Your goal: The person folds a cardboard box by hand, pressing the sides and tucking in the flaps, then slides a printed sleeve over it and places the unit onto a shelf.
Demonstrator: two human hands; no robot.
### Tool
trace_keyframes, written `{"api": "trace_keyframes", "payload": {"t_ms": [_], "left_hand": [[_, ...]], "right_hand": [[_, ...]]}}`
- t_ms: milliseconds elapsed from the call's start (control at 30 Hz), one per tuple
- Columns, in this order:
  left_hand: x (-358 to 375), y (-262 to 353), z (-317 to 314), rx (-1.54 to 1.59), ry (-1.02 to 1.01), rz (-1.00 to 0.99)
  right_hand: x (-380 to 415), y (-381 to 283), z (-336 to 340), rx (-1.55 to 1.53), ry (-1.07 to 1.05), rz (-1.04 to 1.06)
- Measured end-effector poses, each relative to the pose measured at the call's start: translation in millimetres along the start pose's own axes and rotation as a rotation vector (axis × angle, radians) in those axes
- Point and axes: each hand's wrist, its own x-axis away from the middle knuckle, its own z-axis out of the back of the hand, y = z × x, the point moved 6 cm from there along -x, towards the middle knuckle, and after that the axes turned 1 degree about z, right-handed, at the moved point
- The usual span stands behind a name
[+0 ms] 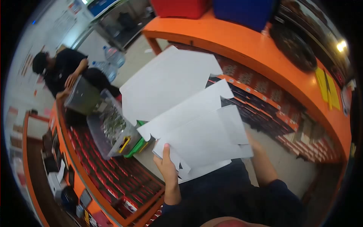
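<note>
A white cardboard box [200, 136], partly folded with its lid panel [166, 83] swung open and away, is held up in front of my body. My left hand [166, 166] is closed on its near left edge, thumb lying on top of the card. At the right side of the box, my right hand [254, 143] is mostly behind the card, and its fingers are hidden. Side flaps stand up along the right part of the box, with notched tabs at its corners.
An orange counter [234, 36] with red [181, 8] and blue bins [244, 13] curves along the right, above stacked boxes. At left, a person [66, 72] handles a clear bin [85, 94] beside another holding small items [113, 123]. Water bottles [113, 56] stand behind.
</note>
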Motion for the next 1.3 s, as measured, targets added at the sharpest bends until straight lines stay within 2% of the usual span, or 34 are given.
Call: {"api": "trace_keyframes", "payload": {"t_ms": [33, 67, 100, 133, 167, 233, 300, 367, 433, 467, 500, 533, 567, 633, 700, 733, 800, 933, 1000, 1033, 1067, 1100, 1133, 1167, 1200, 1233, 1267, 1300], "left_hand": [[-1, 6, 8, 0.009, 0.032, -0.005], [-8, 9, 14, 0.044, -0.02, -0.01], [-8, 12, 12, 0.074, -0.075, -0.021], [-8, 13, 11, 0.073, -0.063, -0.012], [-8, 18, 12, 0.12, -0.056, -0.039], [-3, 27, 15, 0.15, -0.033, -0.051], [4, 35, 10, 0.294, -0.117, -0.019], [14, 34, 6, 0.36, -0.092, -0.001], [21, 36, 3, 0.439, -0.082, -0.001], [25, 41, 1, 0.381, -0.127, -0.035], [28, 43, -2, 0.321, -0.174, -0.066], [27, 40, 2, 0.28, -0.089, -0.049], [23, 39, 5, 0.276, -0.09, -0.051], [3, 35, 18, 0.225, -0.1, -0.09], [-17, 29, 38, 0.209, -0.073, -0.083], [-29, 14, 55, 0.287, -0.155, -0.028], [-32, -12, 75, 0.362, -0.241, 0.028], [-15, -36, 68, 0.309, -0.306, 0.138], [-6, -47, 65, 0.26, -0.31, 0.186], [-2, -61, 65, 0.238, -0.346, 0.275], [3, -74, 68, 0.212, -0.378, 0.363], [4, -85, 77, 0.215, -0.371, 0.363], [2, -95, 88, 0.336, -0.395, 0.347], [-3, -102, 97, 0.461, -0.417, 0.326], [-14, -100, 98, 0.66, -0.593, 0.297], [-27, -84, 99, 0.783, -0.594, 0.264], [-40, -64, 94, 0.905, -0.589, 0.234], [-57, -50, 93, 0.721, -0.436, 0.151]], "right_hand": [[-4, -25, -18, -0.002, 0.103, -0.002], [-8, -36, -29, 0.013, 0.096, -0.018], [-10, -46, -36, -0.148, 0.042, -0.037], [-13, -49, -40, -0.316, -0.004, -0.058], [-19, -46, -43, -0.32, 0.0, -0.08], [-33, -52, -35, 0.124, 0.196, 0.119], [-53, -61, -43, 0.146, 0.202, 0.138], [-69, -63, -52, 0.177, 0.194, 0.164], [-90, -50, -52, 0.39, 0.23, 0.162], [-130, 6, -8, 0.752, 0.264, 0.534], [-124, -1, -23, 0.749, 0.257, 0.536], [-110, -15, -45, 0.805, 0.316, 0.528], [-100, -23, -55, 0.861, 0.379, 0.521], [-107, -4, -39, 0.831, 0.402, 0.529], [-117, 28, -6, 0.231, 0.274, 0.581], [-109, 11, 1, 0.228, 0.279, 0.573], [-107, -24, -25, -0.29, -0.365, 0.066], [-142, -69, -22, -0.207, -0.43, 0.196], [-145, -79, -29, -0.801, -0.886, 0.049], [-148, -74, -25, -0.799, -0.883, 0.046], [-154, -65, -18, -0.557, -0.791, 0.101], [-160, -59, -14, -0.315, -0.699, 0.154], [-158, -51, -18, -0.34, -0.673, -0.013], [-155, -50, -25, -0.331, -0.683, -0.022], [-155, -39, -27, -0.19, -0.548, -0.112], [-156, -27, -26, -0.05, -0.41, -0.201], [-157, -21, -31, -0.182, -0.357, -0.234], [-158, -19, -33, -0.18, -0.363, -0.259]]}}
